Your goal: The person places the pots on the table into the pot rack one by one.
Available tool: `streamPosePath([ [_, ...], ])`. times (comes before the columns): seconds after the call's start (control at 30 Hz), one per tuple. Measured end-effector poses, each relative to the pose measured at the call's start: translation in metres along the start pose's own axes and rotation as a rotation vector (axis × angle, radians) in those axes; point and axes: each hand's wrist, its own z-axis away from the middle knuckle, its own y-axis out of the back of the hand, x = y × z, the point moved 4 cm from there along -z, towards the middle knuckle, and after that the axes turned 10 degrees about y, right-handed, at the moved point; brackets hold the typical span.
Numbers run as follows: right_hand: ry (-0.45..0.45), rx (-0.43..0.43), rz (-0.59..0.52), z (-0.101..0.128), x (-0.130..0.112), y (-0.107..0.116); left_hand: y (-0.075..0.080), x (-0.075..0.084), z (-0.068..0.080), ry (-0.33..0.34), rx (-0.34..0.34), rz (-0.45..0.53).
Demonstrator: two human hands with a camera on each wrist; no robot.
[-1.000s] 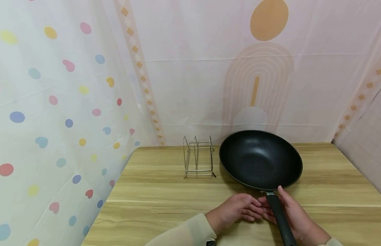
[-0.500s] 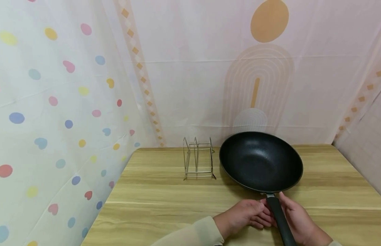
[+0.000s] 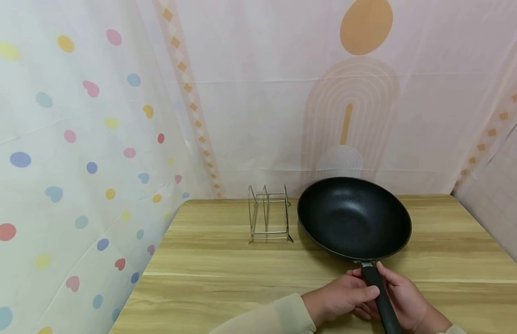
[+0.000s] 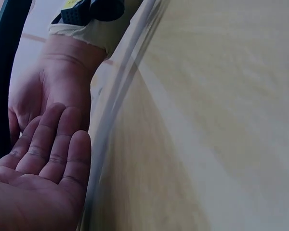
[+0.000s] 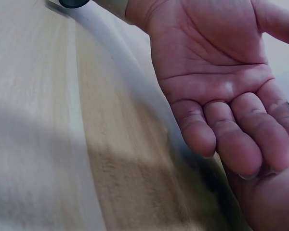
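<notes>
A black wok (image 3: 354, 222) with a long black handle (image 3: 383, 297) sits on the wooden table, its handle pointing toward me. From the left, my left hand (image 3: 346, 297) reaches the handle, thumb over its upper side and the other fingers low beside it. In the left wrist view those fingers (image 4: 53, 149) look nearly straight, pointing at the right palm. My right hand (image 3: 406, 301) cups the handle loosely from the right, thumb along its side near the metal joint. Its fingers pass beneath the handle and are partly hidden.
Left of the wok stands a small wire rack (image 3: 268, 213) with upright dividers, close to the table's back edge. Printed cloth curtains (image 3: 258, 116) hang behind and at the left. The wooden table (image 3: 208, 264) spreads under everything.
My left hand has moved right and slightly nearer to me, so its thumb now overlaps the handle. The right hand has shifted only a little. Wok and rack have stayed put.
</notes>
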Motion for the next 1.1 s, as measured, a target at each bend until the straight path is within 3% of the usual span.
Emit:
streamPosePath([
  [0.37, -0.011, -0.015, 0.01, 0.001, -0.001, 0.005, -0.012, 0.003, -0.005, 0.02, -0.021, 0.027],
  [0.7, -0.019, -0.025, 0.01, 0.003, -0.002, 0.008, -0.017, 0.004, -0.007, 0.054, -0.054, 0.141],
  [1.1, 0.028, -0.102, -0.021, 0.002, 0.0, 0.008, -0.019, 0.005, -0.003, 0.118, -0.1, 0.186],
])
